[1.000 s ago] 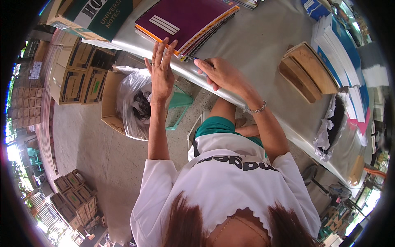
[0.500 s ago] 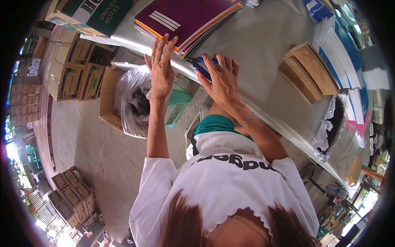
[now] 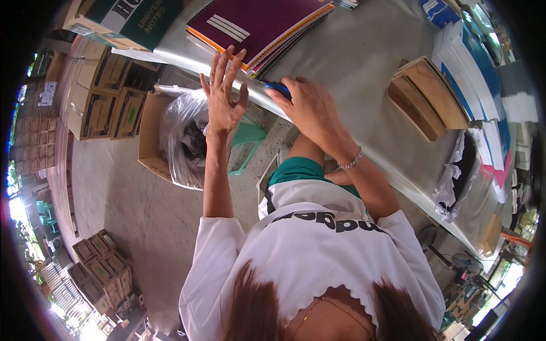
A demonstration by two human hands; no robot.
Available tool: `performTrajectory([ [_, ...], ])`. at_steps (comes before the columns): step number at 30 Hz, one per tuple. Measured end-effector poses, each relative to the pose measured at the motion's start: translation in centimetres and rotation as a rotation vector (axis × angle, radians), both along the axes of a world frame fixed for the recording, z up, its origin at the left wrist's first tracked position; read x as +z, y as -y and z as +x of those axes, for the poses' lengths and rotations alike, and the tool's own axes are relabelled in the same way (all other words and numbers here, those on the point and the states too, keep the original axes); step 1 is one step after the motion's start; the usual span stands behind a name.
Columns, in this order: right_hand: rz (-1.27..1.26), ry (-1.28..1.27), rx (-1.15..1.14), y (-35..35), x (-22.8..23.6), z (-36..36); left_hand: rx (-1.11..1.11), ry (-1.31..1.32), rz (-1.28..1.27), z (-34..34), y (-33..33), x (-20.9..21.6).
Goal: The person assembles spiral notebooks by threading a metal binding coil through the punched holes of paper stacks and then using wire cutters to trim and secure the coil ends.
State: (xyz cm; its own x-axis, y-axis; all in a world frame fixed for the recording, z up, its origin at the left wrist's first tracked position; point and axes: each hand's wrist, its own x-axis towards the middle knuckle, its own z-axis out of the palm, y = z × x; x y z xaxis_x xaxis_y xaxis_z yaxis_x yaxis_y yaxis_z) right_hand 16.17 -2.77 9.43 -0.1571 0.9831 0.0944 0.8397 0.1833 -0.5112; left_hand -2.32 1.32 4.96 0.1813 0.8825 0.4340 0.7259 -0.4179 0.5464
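A stack of spiral notebooks (image 3: 250, 25) lies at the table's edge, the top one with a purple cover and a white label patch. My left hand (image 3: 224, 94) has its fingers spread, fingertips at the near corner of the stack; whether they touch it I cannot tell. Just right of that corner, my right hand (image 3: 310, 105) is closed around a blue-handled tool (image 3: 280, 90). The tool's dark tip points left toward the notebooks' lower edge, and its exact kind is mostly hidden by my fingers.
Brown cardboard pieces (image 3: 429, 96) and stacked books with blue covers (image 3: 472, 68) occupy the table's right side. Below its left edge stand a carton lined with clear plastic (image 3: 170, 139) and a green stool (image 3: 247, 139). A green box (image 3: 128, 23) sits at upper left; cartons (image 3: 105, 94) are beyond.
My right hand has turned, its back rolling over so that less of the blue-handled tool shows. The left thumb has swung out to the right; the notebooks stay in place.
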Motion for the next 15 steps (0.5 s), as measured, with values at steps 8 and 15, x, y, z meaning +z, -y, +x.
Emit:
performTrajectory([
  [8, 0.466, 0.122, -0.107, 1.3, -4.4, 0.5, 0.021, -0.020, 0.034, 0.0, -0.4, -1.3],
  [15, 0.488, 0.111, -0.090, 1.0, -4.8, 0.3, 0.048, -0.056, 0.068, 0.0, -0.6, -1.9],
])
